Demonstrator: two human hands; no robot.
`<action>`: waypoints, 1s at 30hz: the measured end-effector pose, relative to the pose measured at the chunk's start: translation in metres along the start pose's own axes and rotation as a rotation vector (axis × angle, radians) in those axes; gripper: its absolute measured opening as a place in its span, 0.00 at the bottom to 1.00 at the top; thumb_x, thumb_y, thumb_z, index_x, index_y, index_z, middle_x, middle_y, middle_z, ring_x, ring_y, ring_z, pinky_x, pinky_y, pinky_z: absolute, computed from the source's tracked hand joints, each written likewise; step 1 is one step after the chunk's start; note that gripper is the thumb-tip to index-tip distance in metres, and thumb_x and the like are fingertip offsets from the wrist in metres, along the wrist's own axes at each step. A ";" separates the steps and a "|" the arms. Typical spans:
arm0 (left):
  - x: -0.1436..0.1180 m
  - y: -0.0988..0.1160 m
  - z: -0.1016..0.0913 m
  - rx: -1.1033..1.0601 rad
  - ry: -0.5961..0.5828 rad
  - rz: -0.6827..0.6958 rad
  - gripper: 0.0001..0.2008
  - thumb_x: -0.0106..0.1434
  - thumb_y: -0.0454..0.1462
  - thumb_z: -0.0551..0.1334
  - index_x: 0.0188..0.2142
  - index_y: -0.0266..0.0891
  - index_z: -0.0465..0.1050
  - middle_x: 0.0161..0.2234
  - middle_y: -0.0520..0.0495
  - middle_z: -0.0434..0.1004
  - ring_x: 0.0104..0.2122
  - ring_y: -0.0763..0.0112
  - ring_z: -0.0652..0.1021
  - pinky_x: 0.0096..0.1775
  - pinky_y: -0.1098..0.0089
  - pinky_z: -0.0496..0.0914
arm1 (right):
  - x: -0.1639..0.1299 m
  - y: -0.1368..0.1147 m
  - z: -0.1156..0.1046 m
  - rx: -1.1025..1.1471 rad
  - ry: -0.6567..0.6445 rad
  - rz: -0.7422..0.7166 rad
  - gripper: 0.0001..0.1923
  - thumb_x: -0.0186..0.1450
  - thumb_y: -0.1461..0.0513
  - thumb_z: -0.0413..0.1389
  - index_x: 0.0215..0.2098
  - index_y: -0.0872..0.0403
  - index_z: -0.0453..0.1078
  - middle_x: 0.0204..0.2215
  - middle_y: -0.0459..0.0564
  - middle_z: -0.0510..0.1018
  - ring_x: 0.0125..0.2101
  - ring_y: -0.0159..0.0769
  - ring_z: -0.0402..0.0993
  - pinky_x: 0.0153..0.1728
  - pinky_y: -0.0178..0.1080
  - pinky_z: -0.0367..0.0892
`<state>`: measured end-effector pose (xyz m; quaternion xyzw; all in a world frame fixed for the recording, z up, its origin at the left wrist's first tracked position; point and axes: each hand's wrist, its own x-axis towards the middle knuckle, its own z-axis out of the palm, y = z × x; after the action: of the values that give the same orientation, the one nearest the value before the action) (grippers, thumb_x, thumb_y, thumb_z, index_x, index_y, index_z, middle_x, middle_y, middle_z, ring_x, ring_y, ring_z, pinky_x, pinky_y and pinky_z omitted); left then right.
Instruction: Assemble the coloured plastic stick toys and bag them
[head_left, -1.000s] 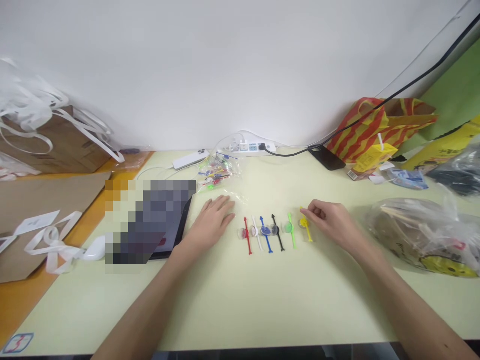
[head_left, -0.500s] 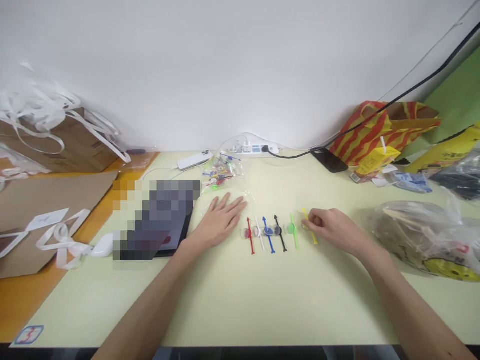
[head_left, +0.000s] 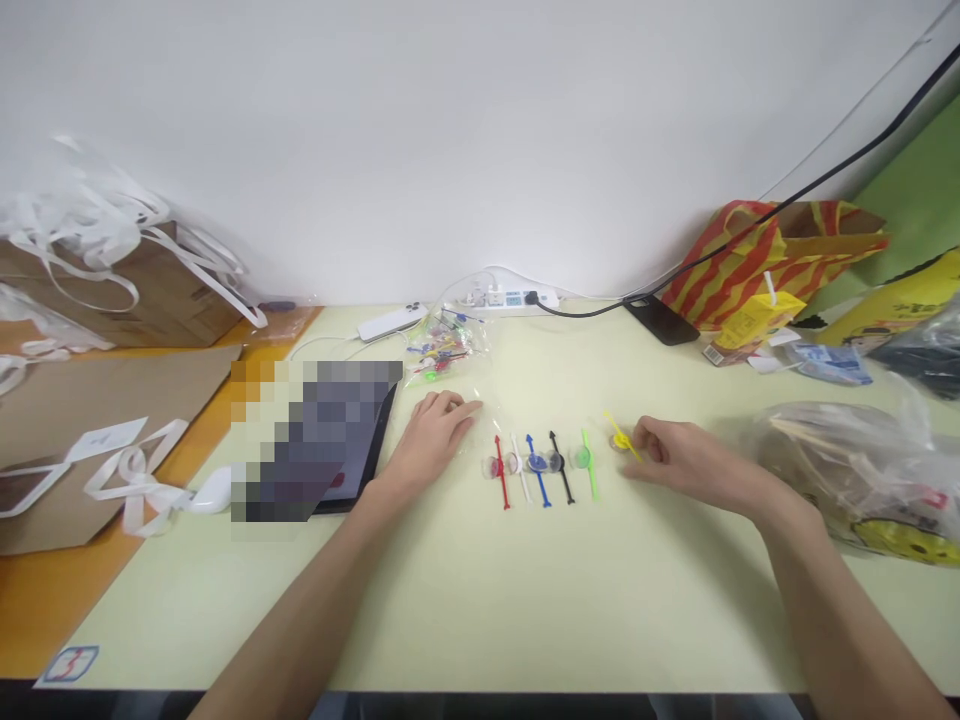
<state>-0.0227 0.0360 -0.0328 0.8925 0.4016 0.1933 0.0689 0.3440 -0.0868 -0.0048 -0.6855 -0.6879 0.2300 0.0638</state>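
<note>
A row of small plastic arrow spinners with clear round bases lies on the table: a red spinner [head_left: 501, 470], a white spinner [head_left: 519, 465], a blue spinner [head_left: 537, 463], a black spinner [head_left: 559, 463] and a green spinner [head_left: 587, 460]. At the row's right end, a yellow spinner [head_left: 621, 440] sits slanted. My right hand [head_left: 671, 455] is just beside its lower tip, thumb and forefinger apart; no grip on it shows. My left hand [head_left: 439, 430] rests left of the row, holding nothing, its fingers partly bent and one stretched out.
Behind my left hand lies a clear bag of more spinners [head_left: 448, 345]. A tablet [head_left: 367, 450] is to the left. A power strip [head_left: 517, 299], a phone [head_left: 664, 320], a drink carton [head_left: 757, 325] and a plastic-wrapped package [head_left: 862, 480] are further back and right.
My right hand has drawn to the right, off the middle of the yellow spinner, whose arrow has turned. My left hand's spread fingers have bent and pulled back slightly.
</note>
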 end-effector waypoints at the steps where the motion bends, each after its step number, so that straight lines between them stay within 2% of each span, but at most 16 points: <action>1: 0.000 0.001 0.000 0.007 -0.009 0.005 0.17 0.74 0.39 0.52 0.57 0.48 0.72 0.45 0.43 0.71 0.46 0.59 0.71 0.51 0.56 0.68 | -0.002 0.001 -0.001 -0.010 -0.020 -0.015 0.13 0.63 0.50 0.58 0.33 0.50 0.65 0.29 0.46 0.75 0.27 0.37 0.70 0.26 0.37 0.59; 3: 0.000 0.002 0.000 0.011 -0.025 0.014 0.17 0.74 0.39 0.52 0.58 0.51 0.72 0.42 0.44 0.70 0.44 0.60 0.70 0.49 0.57 0.68 | -0.004 0.002 -0.002 -0.030 -0.037 -0.039 0.07 0.63 0.56 0.55 0.32 0.50 0.66 0.30 0.47 0.75 0.29 0.37 0.70 0.28 0.37 0.60; 5: 0.000 0.002 0.000 0.010 -0.039 0.012 0.17 0.74 0.39 0.53 0.58 0.52 0.73 0.41 0.44 0.68 0.43 0.60 0.70 0.48 0.58 0.68 | -0.006 0.000 -0.003 -0.046 -0.028 -0.052 0.05 0.64 0.60 0.53 0.31 0.51 0.67 0.31 0.48 0.76 0.30 0.37 0.71 0.30 0.37 0.60; 11: 0.002 0.000 0.000 0.001 -0.036 -0.008 0.12 0.73 0.39 0.55 0.51 0.47 0.76 0.40 0.46 0.70 0.43 0.61 0.71 0.50 0.58 0.67 | -0.007 -0.007 -0.010 -0.045 -0.054 -0.061 0.13 0.68 0.58 0.50 0.26 0.51 0.65 0.23 0.47 0.73 0.24 0.36 0.67 0.25 0.38 0.54; 16: 0.002 0.001 -0.002 -0.012 0.031 0.004 0.09 0.73 0.37 0.55 0.45 0.43 0.75 0.39 0.47 0.73 0.42 0.63 0.73 0.52 0.58 0.66 | -0.003 0.002 -0.017 0.058 -0.121 -0.006 0.17 0.69 0.55 0.49 0.25 0.51 0.67 0.20 0.47 0.74 0.22 0.36 0.69 0.25 0.37 0.57; 19: 0.001 0.002 -0.006 -0.027 0.059 0.000 0.10 0.74 0.36 0.53 0.43 0.43 0.74 0.38 0.47 0.74 0.42 0.63 0.74 0.51 0.59 0.66 | 0.002 -0.001 -0.025 0.066 -0.005 -0.025 0.16 0.69 0.55 0.48 0.29 0.51 0.72 0.21 0.48 0.77 0.23 0.38 0.73 0.26 0.37 0.60; 21: 0.001 0.002 -0.009 -0.034 0.071 0.000 0.11 0.74 0.37 0.52 0.43 0.43 0.73 0.39 0.47 0.74 0.42 0.63 0.74 0.51 0.60 0.66 | 0.006 -0.014 -0.034 0.045 0.095 -0.084 0.16 0.69 0.55 0.48 0.31 0.51 0.73 0.22 0.48 0.77 0.23 0.37 0.73 0.27 0.37 0.60; 23: 0.001 0.002 -0.010 -0.045 0.080 0.006 0.11 0.74 0.37 0.52 0.43 0.42 0.73 0.39 0.46 0.74 0.42 0.63 0.73 0.50 0.60 0.66 | 0.014 -0.036 -0.043 0.028 0.143 -0.165 0.16 0.70 0.55 0.48 0.33 0.51 0.74 0.22 0.47 0.77 0.23 0.36 0.73 0.28 0.37 0.60; 26: 0.001 0.002 -0.011 -0.067 0.083 0.036 0.11 0.74 0.38 0.52 0.43 0.42 0.73 0.38 0.46 0.74 0.42 0.63 0.73 0.49 0.60 0.67 | 0.035 -0.076 -0.054 0.032 0.098 -0.292 0.16 0.71 0.55 0.48 0.31 0.51 0.73 0.20 0.45 0.76 0.22 0.34 0.71 0.28 0.36 0.59; 30: 0.000 0.006 -0.013 -0.078 0.078 0.086 0.11 0.75 0.38 0.52 0.42 0.43 0.73 0.38 0.46 0.75 0.43 0.63 0.73 0.49 0.60 0.67 | 0.078 -0.115 -0.056 0.082 0.031 -0.403 0.12 0.68 0.58 0.54 0.28 0.52 0.73 0.23 0.45 0.79 0.20 0.31 0.70 0.26 0.36 0.58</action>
<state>-0.0236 0.0314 -0.0194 0.8975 0.3572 0.2463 0.0796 0.2569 0.0065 0.0734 -0.5343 -0.8001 0.2297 0.1469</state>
